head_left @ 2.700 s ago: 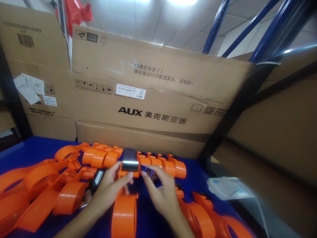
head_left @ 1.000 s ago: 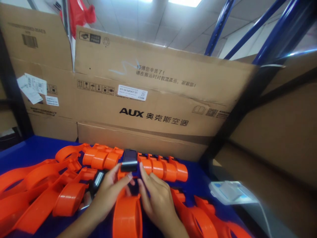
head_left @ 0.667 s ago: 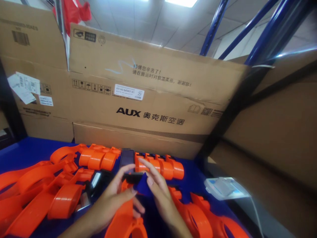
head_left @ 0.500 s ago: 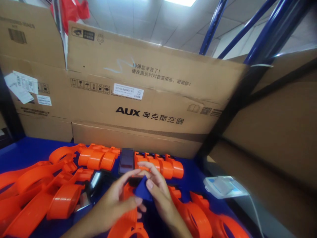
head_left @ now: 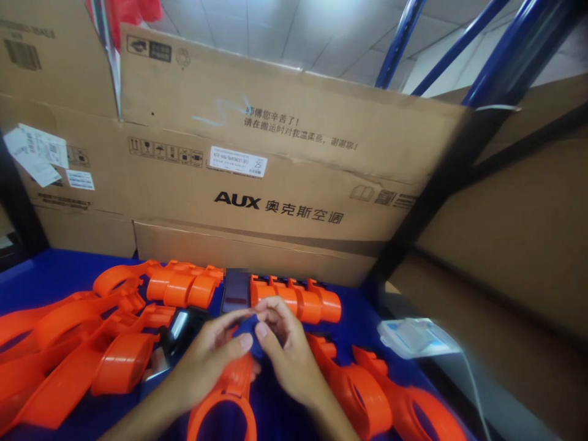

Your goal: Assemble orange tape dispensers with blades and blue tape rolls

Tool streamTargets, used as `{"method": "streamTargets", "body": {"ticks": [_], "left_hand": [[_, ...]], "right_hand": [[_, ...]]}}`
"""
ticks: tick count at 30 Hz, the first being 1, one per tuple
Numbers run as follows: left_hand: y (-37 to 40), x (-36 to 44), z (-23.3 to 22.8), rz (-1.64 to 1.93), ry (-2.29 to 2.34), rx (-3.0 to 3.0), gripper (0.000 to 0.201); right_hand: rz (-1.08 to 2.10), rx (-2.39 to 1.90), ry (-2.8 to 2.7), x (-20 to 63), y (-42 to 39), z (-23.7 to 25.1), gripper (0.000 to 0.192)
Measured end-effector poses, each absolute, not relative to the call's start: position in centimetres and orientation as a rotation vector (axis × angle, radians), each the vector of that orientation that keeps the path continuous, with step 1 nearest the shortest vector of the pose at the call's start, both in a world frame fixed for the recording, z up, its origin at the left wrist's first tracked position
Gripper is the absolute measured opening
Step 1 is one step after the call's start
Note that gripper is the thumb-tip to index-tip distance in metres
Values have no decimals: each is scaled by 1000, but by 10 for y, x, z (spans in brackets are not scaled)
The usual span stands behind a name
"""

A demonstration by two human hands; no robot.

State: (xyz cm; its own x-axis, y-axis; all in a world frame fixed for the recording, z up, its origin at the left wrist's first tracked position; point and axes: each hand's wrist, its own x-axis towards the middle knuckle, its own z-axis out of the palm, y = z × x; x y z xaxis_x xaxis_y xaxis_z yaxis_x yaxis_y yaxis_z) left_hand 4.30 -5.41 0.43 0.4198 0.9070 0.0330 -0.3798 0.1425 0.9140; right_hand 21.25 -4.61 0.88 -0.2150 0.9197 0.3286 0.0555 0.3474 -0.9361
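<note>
Both hands meet at the lower middle of the head view. My left hand (head_left: 214, 352) is closed around the upper end of an orange plastic part with a round ring (head_left: 234, 383), its ring hanging down toward me. Its thumb presses on a small blue piece (head_left: 250, 331) lying over that end. My right hand (head_left: 285, 349) pinches the same blue piece between thumb and fingers. Whether the blue piece is cloth or film I cannot tell. The fingers hide the top of the orange part.
More orange ring parts lie on the blue surface at left (head_left: 124, 361), in back rows (head_left: 312, 303) and at right (head_left: 367, 398). A dark phone-like object (head_left: 236, 291) stands behind my hands. A shiny black object (head_left: 184, 327) lies left; a white box with a cable (head_left: 416, 338) sits right. Cardboard (head_left: 275, 245) walls the back.
The blue piece has gone from a raised, pointed shape to lying folded down over the orange part. Both hands have drawn closer together, and the orange ring has shifted slightly left and up.
</note>
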Motion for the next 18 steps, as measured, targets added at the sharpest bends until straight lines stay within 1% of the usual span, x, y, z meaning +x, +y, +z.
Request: {"method": "streamTargets", "body": {"ticks": [3, 4, 7, 9, 10, 12, 15, 16, 18], "left_hand": [[-47, 40, -1, 1044, 632, 945, 54], [-44, 38, -3, 1060, 634, 899, 55], [-36, 28, -6, 1111, 584, 768, 57], [-33, 22, -6, 1121, 485, 712, 54], [-32, 20, -6, 1117, 434, 695, 53], [-32, 18, -4, 1113, 356, 689, 52], [-34, 17, -2, 1126, 312, 718, 52], [-35, 18, -1, 1139, 309, 727, 52], [-36, 18, -1, 1170, 316, 731, 52]], "right_hand": [[845, -1105, -1673, 225, -42, 13, 35], [765, -1205, -1741, 230, -42, 14, 34], [523, -1497, -2065, 241, -44, 19, 15], [439, -1522, -2279, 245, -47, 22, 6], [437, -1483, -2361, 245, -49, 22, 7], [486, -1418, -2466, 243, -51, 21, 21], [562, -1501, -2518, 239, -53, 14, 50], [569, -1546, -2520, 237, -53, 11, 55], [563, -1597, -2523, 235, -53, 6, 57]]}}
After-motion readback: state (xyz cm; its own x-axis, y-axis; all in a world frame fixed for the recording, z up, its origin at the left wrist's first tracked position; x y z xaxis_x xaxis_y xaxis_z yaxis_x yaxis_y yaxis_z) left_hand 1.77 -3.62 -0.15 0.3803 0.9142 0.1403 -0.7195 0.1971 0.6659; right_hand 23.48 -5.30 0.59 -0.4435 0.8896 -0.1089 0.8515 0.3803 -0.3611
